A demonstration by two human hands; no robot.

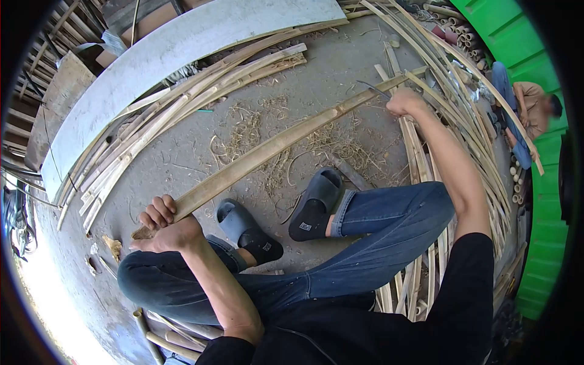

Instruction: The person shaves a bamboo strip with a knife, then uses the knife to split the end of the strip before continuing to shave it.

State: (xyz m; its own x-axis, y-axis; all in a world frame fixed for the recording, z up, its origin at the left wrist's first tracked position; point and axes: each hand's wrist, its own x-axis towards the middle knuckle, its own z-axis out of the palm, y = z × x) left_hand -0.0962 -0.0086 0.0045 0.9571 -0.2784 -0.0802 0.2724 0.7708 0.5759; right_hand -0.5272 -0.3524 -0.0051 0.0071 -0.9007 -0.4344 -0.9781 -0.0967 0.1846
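"Where does the bamboo strip (261, 153) lie against the fingers?"

"Its lower end runs through the person's left hand (172, 233). The left fingers (159, 210) are curled over it from the far side, the palm and heel of the hand on the near side, so the strip is gripped between them. A short, rough stub shows past the hand."

"And the right hand (406, 102)?"

"Clenched in a fist, with no gap between the fingers, around a knife (375, 89). The handle is hidden inside the fist. The dark, curved blade sticks out to the left and crosses the strip near its upper end."

"Do the right fingers touch the strip?"

"One cannot tell. The strip passes just beside the knuckles, and its tip reaches beyond them."

"What is under it?"

"The strip slants over the floor (316, 79), above curly shavings (246, 125) and clear of the two sandals (322, 185). One stack of split bamboo (191, 91) lies to the left, and more long strips (480, 146) are on the right."

"Anyone else?"

"A co-worker (532, 109) sits at the right, by a green wall (517, 36)."
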